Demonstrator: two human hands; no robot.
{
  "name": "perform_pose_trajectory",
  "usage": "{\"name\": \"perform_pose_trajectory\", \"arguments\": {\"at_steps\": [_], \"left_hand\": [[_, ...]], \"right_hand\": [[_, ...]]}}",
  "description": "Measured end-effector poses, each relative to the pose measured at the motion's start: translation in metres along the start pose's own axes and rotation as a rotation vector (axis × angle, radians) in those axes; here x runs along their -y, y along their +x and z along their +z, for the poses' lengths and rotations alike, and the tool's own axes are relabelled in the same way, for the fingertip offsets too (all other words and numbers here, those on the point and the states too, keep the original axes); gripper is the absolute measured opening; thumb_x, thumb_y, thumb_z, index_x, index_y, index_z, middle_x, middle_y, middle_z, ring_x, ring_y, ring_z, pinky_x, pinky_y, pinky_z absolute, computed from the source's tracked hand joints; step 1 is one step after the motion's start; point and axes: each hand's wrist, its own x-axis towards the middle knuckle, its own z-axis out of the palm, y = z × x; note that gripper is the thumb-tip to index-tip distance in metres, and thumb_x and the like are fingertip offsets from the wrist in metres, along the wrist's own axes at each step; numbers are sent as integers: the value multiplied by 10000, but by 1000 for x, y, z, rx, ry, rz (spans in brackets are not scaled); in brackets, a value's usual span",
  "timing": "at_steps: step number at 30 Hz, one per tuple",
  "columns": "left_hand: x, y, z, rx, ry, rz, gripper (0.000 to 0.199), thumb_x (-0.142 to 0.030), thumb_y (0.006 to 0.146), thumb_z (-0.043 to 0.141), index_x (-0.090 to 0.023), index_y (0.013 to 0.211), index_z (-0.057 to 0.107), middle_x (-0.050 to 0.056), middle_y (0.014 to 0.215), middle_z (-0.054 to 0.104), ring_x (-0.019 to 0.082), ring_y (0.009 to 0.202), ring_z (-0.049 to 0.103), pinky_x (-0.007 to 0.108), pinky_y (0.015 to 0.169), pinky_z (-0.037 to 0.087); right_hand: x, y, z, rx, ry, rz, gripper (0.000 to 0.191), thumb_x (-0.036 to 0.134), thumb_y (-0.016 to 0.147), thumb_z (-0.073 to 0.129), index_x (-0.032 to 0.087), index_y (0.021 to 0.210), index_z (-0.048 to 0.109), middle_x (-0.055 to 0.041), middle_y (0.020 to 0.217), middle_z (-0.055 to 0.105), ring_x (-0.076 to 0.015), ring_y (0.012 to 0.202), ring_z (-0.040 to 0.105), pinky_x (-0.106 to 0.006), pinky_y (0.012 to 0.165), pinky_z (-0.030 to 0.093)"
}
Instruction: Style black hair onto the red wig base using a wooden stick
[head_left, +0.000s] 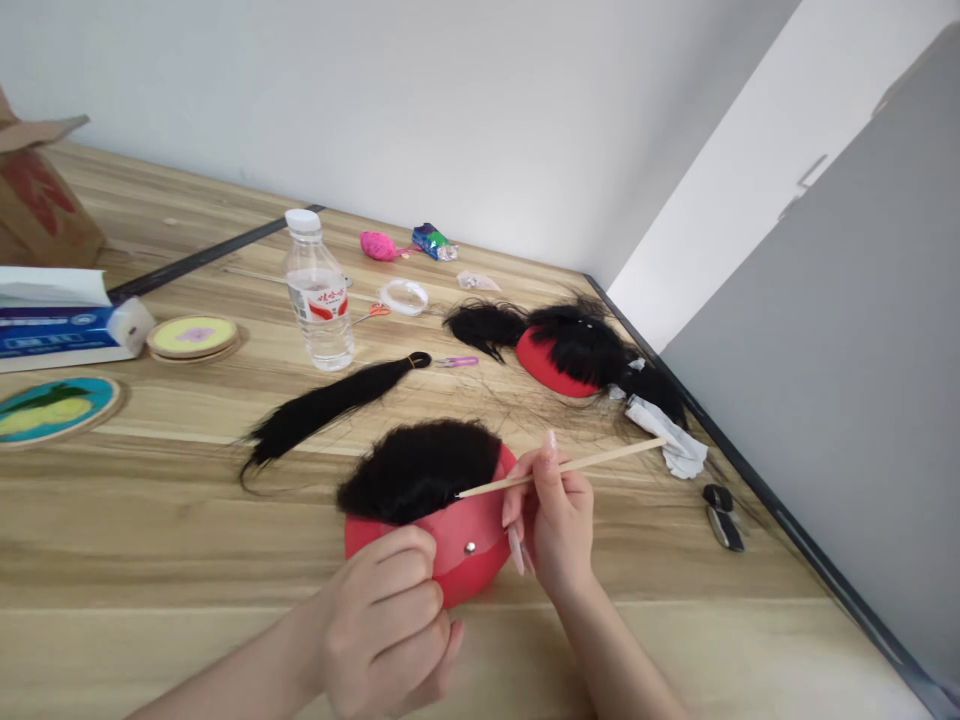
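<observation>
A red dome-shaped form (450,575) sits on the table in front of me, with black hair (424,470) covering its far side. A pinkish sheer strip and a round silver pin (470,548) show on its near side. My right hand (555,510) grips a thin wooden-handled needle (611,457) between thumb and fingers. Its fine tip meets the edge of the hair. My left hand (390,615) is closed against the form's near left side, fingers curled. What it pinches, if anything, is hidden.
A tied black hair bundle (337,403) lies beyond the form, near purple-handled snips (457,361). A water bottle (319,300) stands behind. Another red form (551,365) with hair is at right, beside crumpled tissue (671,435). Embroidery hoops (56,408) and a tissue pack (67,330) are left.
</observation>
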Motion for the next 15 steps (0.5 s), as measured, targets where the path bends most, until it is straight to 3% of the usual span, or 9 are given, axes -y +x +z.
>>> {"name": "perform_pose_trajectory", "arguments": {"at_steps": [5,10,15], "left_hand": [[-1,7,-4,11,-130,-47,220,17,711,549,-155,575,533,12,518,512,138,562,429,324,533,525],[-3,8,-3,-71,-140,-81,216,16,704,542,-168,591,525,13,554,545,147,597,484,359,638,607],[0,10,0,-59,-83,-37,232,5,706,557,-169,560,511,-8,538,497,129,569,445,404,706,627]], "right_hand": [[0,4,-4,48,21,48,411,517,816,660,144,647,620,15,410,604,-67,236,469,-112,226,323],[4,7,-4,101,15,57,328,419,794,721,145,642,624,11,463,637,-72,278,519,-110,258,385],[6,9,-5,152,42,78,258,387,807,707,150,715,661,3,526,669,-94,305,552,-133,253,411]]}}
